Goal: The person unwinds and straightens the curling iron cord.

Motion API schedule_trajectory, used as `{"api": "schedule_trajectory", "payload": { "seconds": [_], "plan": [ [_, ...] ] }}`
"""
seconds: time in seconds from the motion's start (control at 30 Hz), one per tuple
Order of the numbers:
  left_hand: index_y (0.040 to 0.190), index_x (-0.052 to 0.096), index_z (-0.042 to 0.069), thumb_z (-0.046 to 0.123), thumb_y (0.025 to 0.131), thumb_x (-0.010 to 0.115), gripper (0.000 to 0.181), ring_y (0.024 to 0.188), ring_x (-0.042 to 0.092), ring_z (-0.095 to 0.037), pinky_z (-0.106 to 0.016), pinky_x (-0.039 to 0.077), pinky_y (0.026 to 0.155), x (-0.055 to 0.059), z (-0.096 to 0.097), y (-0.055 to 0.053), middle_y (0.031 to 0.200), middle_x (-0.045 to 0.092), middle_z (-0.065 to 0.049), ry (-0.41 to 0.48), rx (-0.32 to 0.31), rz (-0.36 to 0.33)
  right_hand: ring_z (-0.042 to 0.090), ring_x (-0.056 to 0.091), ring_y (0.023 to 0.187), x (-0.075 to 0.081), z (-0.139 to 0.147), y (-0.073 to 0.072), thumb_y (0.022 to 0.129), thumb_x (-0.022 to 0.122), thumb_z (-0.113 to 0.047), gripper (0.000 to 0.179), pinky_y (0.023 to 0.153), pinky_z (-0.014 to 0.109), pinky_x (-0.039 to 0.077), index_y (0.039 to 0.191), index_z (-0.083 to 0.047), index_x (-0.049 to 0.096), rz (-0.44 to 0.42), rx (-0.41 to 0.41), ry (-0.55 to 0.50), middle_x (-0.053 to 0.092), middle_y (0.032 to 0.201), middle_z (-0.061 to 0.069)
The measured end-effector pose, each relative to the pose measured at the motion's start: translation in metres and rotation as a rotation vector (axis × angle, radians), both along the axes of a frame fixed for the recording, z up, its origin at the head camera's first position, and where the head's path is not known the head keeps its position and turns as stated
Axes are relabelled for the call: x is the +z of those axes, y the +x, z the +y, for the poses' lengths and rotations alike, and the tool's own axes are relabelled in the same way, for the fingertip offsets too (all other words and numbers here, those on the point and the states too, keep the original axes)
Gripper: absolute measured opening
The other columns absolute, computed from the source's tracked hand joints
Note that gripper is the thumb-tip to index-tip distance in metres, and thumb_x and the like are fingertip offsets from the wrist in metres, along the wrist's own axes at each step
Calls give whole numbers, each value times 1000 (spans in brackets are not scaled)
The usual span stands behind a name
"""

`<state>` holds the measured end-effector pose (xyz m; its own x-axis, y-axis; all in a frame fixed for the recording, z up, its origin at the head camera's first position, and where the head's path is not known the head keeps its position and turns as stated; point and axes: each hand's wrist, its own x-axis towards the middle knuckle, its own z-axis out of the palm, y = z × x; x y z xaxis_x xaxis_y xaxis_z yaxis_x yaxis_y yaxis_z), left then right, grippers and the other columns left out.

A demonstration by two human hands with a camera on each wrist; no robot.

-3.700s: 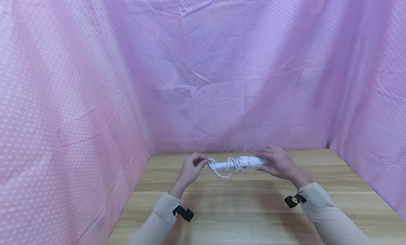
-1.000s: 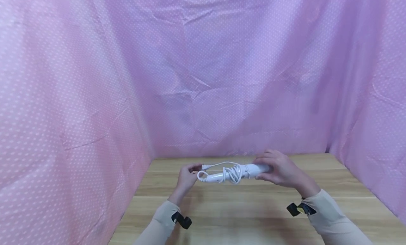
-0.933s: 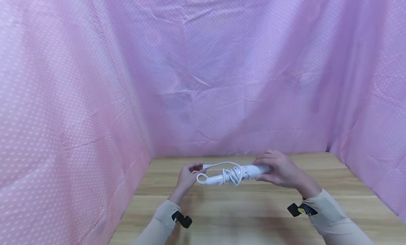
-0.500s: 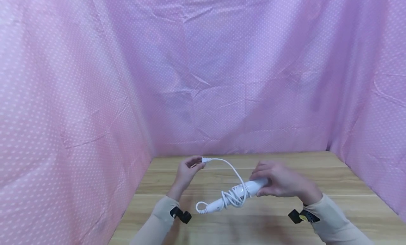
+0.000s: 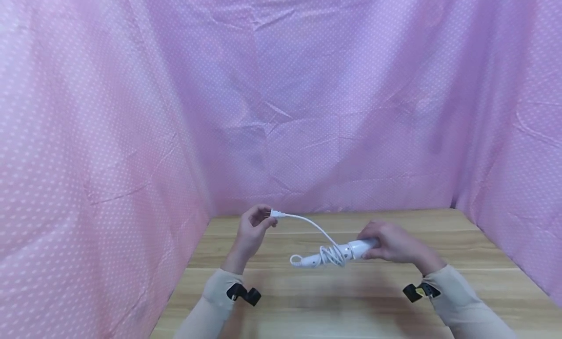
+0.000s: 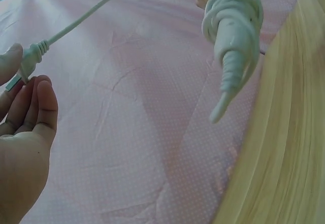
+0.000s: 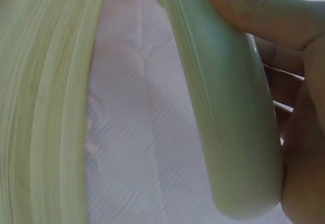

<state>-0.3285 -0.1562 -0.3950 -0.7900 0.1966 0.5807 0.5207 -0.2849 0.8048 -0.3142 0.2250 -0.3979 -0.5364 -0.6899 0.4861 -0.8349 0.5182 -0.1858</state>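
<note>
My left hand (image 5: pixel 249 234) pinches a white power plug (image 5: pixel 277 213) between thumb and fingers, its metal prongs pointing left. From the plug a white cord (image 5: pixel 309 222) arcs over to a long white wand-shaped electric appliance (image 5: pixel 358 248), where it is coiled around the narrower part. My right hand (image 5: pixel 395 244) grips the wide rounded end of the appliance, above the table. In the left wrist view, the coiled cord (image 6: pixel 228 18) and the appliance's narrow tail face the camera. The right wrist view shows the smooth wide end (image 7: pixel 228 102), with thumb and fingers on either side.
A wood-grain table (image 5: pixel 333 305) lies beneath both hands. Pink dotted cloth (image 5: pixel 281 109) hangs behind it and along both sides. Black camera mounts (image 5: pixel 244 293) sit on the wrists.
The plug has moved away from the appliance, left and up, with my left hand. A length of cord has come loose between them. The appliance dipped, then rose again, staying in my right hand.
</note>
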Motion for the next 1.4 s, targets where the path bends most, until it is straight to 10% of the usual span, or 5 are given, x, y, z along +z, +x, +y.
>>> {"api": "schedule_trajectory", "payload": {
  "seconds": [0.47,0.7,0.97,1.23,1.4],
  "plan": [
    [105,66,3,-6,93,53,20,82,62,-11,-21,53,74,-9,-20,7,93,66,1,-28,-227,14,7,56,79,4,26,-15,73,85,-30,33,66,26,47,99,-13,73,-41,-270,-70,67,90,-6],
    [103,63,-10,0,89,66,17,81,63,-6,-22,56,74,-17,-36,7,91,67,-6,-388,3,5,4,51,75,16,40,-16,70,87,-24,31,62,24,43,96,-12,74,60,-250,-121,64,83,-9],
    [96,70,6,18,82,79,21,74,62,-12,-23,54,70,-35,-46,-8,84,68,-8,-612,305,-145,0,52,76,33,49,-10,67,87,-12,33,64,20,45,97,-11,74,54,-173,-226,66,84,-8],
    [87,67,-2,10,80,79,19,61,56,-8,-18,48,55,-30,-47,-24,71,62,-2,-376,710,-207,0,55,76,42,50,-2,71,86,-13,34,63,20,46,102,-17,72,-56,-55,-205,67,89,-11],
    [93,64,-8,4,86,72,16,58,59,-7,-19,53,54,-13,-49,-29,70,64,-2,-101,706,-228,1,56,75,44,50,1,75,83,-18,32,62,21,46,104,-18,72,-150,31,-145,68,91,-10]
  ]
}}
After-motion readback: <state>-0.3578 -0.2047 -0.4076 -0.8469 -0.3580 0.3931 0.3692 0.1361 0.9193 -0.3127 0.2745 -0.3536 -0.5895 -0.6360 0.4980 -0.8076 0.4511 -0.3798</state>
